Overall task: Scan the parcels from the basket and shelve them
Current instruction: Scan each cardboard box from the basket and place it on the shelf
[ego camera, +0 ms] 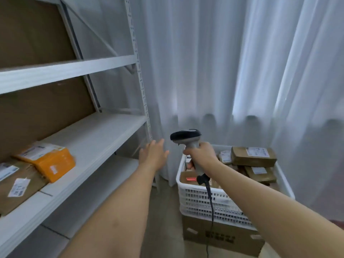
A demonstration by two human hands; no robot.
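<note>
Brown parcels (253,156) are piled in a white slatted basket (208,200) at the lower right, which is set on top of a cardboard box (221,237) on the floor. At least 3 of the wrapped packets at the back of the basket are seen with white labels facing up, and a red patch of light (190,179) is cast on a parcel near the basket's front left corner. A handheld scanner (188,140) with a dark head and grey handle is gripped upright by the right hand (202,155), whose fingers are curled round the handle above the basket's left side; a black cable (211,198) is trailed from the handle's base down in front of the basket. The left hand (153,155) is held out just left of the scanner with fingers spread and relaxed, nothing being held, in the gap between the basket and the shelving. To the left, a white metal shelving unit (104,138) with brown backing board is seen. On its middle shelf, at the far left, an orange parcel (50,161) with a white label is laid partly over the corner of a large brown parcel (16,190), on which 2 white labels are visible. The wall behind the basket is covered by pale sheer curtains (223,62)
</note>
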